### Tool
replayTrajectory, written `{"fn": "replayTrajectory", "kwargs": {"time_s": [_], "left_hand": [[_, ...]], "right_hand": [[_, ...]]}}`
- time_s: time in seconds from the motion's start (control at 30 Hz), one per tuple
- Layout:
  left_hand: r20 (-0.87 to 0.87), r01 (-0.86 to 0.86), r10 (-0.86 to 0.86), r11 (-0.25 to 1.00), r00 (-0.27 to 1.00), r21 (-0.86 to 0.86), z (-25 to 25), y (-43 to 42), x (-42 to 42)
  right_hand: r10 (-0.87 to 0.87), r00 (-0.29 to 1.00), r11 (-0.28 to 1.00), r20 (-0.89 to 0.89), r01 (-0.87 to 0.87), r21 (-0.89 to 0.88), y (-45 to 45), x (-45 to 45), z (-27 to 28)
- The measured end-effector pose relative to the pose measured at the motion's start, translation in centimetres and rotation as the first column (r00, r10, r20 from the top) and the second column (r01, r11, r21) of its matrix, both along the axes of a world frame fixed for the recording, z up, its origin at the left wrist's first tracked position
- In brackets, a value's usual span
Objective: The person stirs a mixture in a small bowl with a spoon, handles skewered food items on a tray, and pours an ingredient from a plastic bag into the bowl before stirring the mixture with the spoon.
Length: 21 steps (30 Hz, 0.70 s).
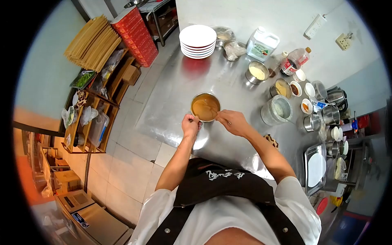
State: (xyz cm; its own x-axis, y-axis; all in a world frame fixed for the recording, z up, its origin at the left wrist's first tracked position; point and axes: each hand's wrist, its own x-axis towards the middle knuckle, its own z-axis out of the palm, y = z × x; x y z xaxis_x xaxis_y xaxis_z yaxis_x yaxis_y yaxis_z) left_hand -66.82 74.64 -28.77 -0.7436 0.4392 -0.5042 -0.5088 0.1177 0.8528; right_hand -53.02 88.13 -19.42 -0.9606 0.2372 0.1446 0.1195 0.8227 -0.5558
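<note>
The left hand gripped the bowl and the right hand's fingers closed around an apparent spoon, seemingly mid-stir through sauce, which called for a steady bowl.

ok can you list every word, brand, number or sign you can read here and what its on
Nothing reads clearly enough to quote:
Apron: white characters, too distorted to make out.
White jug: print on a green and white label, too small.
Bottle with red label: too small.
Red boxes: pale printing, blurred.
Cardboard box: dark sticker with pale marks, too small.
</note>
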Motion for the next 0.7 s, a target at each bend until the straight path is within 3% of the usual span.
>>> {"fn": "replayTrajectory", "kwargs": {"time_s": [0.13,0.23,0.33,0.43,0.53,0.7], "left_hand": [[0.008,0.008,-0.008,1.000,1.000,0.021,-0.3,0.0,0.0],[0.010,0.001,-0.001,1.000,1.000,0.019,-0.2,0.1,0.0],[-0.001,-0.001,0.001,1.000,1.000,0.009,-0.1,0.0,-0.1],[-0.006,0.002,-0.002,1.000,1.000,0.001,-0.5,0.1,-0.2],[0.005,-0.003,0.003,1.000,1.000,0.005,-0.7,0.2,-0.2],[0.013,0.006,-0.006,1.000,1.000,0.011,-0.4,0.2,-0.2]], "right_hand": [[0.054,0.997,0.997,-0.052,-0.057,-0.053,-1.5,-0.3,0.9],[0.065,0.998,0.994,-0.016,-0.063,0.088,-1.0,-1.9,-0.3],[0.013,0.993,0.999,-0.121,-0.008,0.039,0.0,-2.1,-0.4],[-0.013,0.999,0.994,0.035,0.010,0.107,0.6,-1.1,0.0],[0.044,0.999,0.997,0.006,-0.043,-0.068,-0.4,-0.2,1.1],[0.059,0.997,0.991,-0.051,-0.052,0.125,-0.7,-2.1,-0.5]]}}
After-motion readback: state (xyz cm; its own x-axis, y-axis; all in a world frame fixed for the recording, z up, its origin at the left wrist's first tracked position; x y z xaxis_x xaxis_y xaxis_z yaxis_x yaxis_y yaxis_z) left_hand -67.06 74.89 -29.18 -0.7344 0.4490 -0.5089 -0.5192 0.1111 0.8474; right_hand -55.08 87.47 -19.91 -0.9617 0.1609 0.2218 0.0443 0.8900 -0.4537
